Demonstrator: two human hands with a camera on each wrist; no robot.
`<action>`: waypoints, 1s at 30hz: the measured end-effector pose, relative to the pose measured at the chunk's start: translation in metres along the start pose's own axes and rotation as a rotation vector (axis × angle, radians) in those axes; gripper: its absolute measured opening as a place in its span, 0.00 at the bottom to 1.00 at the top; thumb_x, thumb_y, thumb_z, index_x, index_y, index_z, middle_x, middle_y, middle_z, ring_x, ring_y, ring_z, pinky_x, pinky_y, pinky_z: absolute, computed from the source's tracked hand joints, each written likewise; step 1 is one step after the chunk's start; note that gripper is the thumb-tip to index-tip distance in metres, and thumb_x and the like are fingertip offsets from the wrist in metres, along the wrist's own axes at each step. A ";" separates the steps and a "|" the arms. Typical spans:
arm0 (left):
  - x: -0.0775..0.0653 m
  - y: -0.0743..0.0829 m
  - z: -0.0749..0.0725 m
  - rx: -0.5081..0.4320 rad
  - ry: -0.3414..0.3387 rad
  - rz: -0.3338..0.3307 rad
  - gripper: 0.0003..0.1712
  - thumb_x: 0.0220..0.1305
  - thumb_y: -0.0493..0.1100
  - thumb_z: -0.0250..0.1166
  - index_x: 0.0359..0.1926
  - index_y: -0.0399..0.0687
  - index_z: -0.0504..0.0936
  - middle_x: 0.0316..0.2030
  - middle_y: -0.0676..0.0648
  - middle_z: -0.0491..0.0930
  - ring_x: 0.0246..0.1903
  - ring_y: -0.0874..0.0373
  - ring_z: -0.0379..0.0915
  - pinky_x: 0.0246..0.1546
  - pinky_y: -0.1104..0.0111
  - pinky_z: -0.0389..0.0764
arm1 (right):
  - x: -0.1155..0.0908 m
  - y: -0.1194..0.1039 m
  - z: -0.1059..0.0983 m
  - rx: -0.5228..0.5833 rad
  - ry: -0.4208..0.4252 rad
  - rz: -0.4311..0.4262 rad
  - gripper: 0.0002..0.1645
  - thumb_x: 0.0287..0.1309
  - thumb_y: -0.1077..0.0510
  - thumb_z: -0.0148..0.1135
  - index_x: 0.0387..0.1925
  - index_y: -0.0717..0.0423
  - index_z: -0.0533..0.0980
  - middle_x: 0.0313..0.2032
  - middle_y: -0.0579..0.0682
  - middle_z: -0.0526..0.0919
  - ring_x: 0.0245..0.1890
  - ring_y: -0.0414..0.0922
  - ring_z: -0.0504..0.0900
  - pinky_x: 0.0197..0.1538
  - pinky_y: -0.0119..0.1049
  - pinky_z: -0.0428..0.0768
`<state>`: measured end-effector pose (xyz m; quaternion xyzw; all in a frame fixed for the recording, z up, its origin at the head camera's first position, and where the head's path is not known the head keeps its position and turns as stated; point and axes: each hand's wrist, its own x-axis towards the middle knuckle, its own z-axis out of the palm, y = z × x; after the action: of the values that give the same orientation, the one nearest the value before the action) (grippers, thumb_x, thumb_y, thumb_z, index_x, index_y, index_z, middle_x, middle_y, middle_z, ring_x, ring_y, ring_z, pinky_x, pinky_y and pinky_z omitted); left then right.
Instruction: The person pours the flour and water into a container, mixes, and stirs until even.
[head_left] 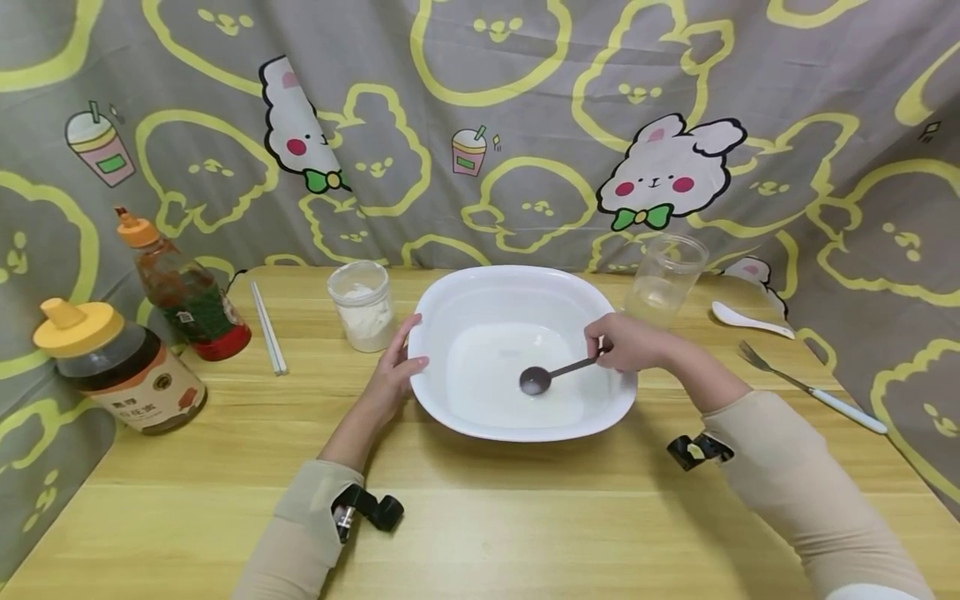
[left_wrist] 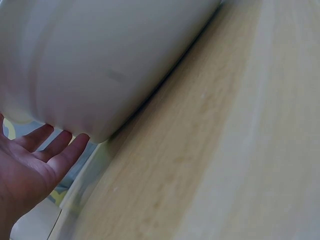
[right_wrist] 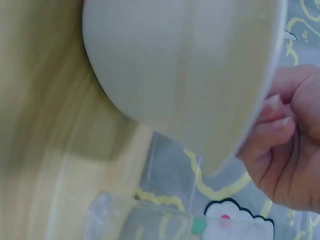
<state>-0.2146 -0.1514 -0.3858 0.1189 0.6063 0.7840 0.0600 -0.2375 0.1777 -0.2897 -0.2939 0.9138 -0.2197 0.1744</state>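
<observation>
A white basin [head_left: 517,435] sits on the table, with milky white liquid [head_left: 487,375] in its bottom. At its left side my left hand [head_left: 392,375] rests its fingertips against the wall and rim; the left wrist view shows those fingers [left_wrist: 65,150] extended against the outer wall. My right hand [head_left: 630,342], over the right rim, grips the handle of a dark brown measuring spoon [head_left: 573,367]. The spoon's round bowl is down at the liquid, tilted toward the left. In the right wrist view the basin wall hides the spoon, and curled fingers [right_wrist: 272,132] show beside the rim.
Behind the basin stand a jar of white powder [head_left: 365,312] and a clear jar [head_left: 667,279]. To the left are a honey bottle [head_left: 142,383], a red sauce bottle [head_left: 187,300] and chopsticks [head_left: 268,329]. A white spoon [head_left: 750,321] and a fork [head_left: 813,390] lie right.
</observation>
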 end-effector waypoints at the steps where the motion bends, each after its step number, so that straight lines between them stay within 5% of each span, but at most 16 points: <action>1: 0.000 0.000 0.000 -0.001 0.000 -0.002 0.39 0.51 0.34 0.51 0.64 0.53 0.49 0.58 0.33 0.53 0.53 0.35 0.53 0.40 0.58 0.74 | -0.001 0.001 -0.002 -0.037 0.024 0.000 0.07 0.40 0.74 0.51 0.20 0.61 0.71 0.14 0.47 0.70 0.15 0.40 0.67 0.17 0.29 0.65; 7: 0.000 0.001 0.000 -0.007 0.011 -0.010 0.39 0.51 0.34 0.52 0.64 0.54 0.49 0.58 0.34 0.54 0.53 0.36 0.53 0.39 0.61 0.75 | 0.010 0.001 -0.007 -0.218 0.141 0.083 0.07 0.40 0.71 0.52 0.20 0.57 0.71 0.19 0.48 0.71 0.20 0.44 0.67 0.22 0.32 0.67; 13: 0.000 0.000 0.000 -0.004 0.006 -0.010 0.39 0.51 0.34 0.51 0.64 0.53 0.49 0.58 0.34 0.53 0.53 0.36 0.52 0.39 0.61 0.75 | 0.036 0.005 0.010 -0.032 0.169 0.140 0.03 0.45 0.68 0.54 0.24 0.60 0.71 0.15 0.49 0.72 0.15 0.42 0.69 0.19 0.31 0.68; 20: 0.000 0.000 0.000 -0.004 0.005 -0.006 0.39 0.51 0.33 0.51 0.65 0.53 0.49 0.58 0.34 0.53 0.53 0.35 0.51 0.40 0.60 0.75 | 0.051 -0.007 0.032 0.218 0.013 0.046 0.03 0.51 0.67 0.53 0.29 0.63 0.72 0.12 0.50 0.72 0.11 0.40 0.63 0.14 0.28 0.62; 30: 0.000 -0.001 -0.001 0.009 0.012 -0.010 0.38 0.52 0.33 0.51 0.65 0.52 0.49 0.57 0.33 0.55 0.52 0.37 0.54 0.41 0.57 0.74 | 0.026 -0.014 0.022 0.176 -0.177 -0.113 0.07 0.47 0.71 0.52 0.23 0.58 0.73 0.11 0.48 0.69 0.12 0.39 0.64 0.19 0.28 0.63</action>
<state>-0.2151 -0.1525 -0.3866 0.1116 0.6108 0.7816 0.0597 -0.2413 0.1450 -0.3061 -0.3465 0.8540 -0.2817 0.2671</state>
